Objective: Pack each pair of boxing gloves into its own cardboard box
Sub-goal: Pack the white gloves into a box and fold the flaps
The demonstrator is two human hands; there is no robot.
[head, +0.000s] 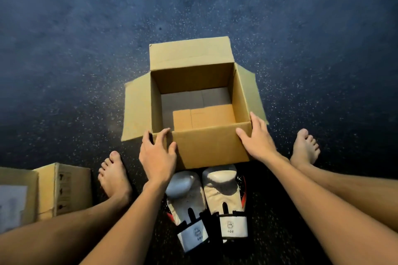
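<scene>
On the dark speckled floor (pixel 86 49), left hand (pixel 157 157) and right hand (pixel 258 142) grip the cardboard box (pixel 211 148) at its near corners.

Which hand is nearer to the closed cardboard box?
Left. The left hand is right of the closed cardboard box; the right hand lies farther right, across the open box.
</scene>
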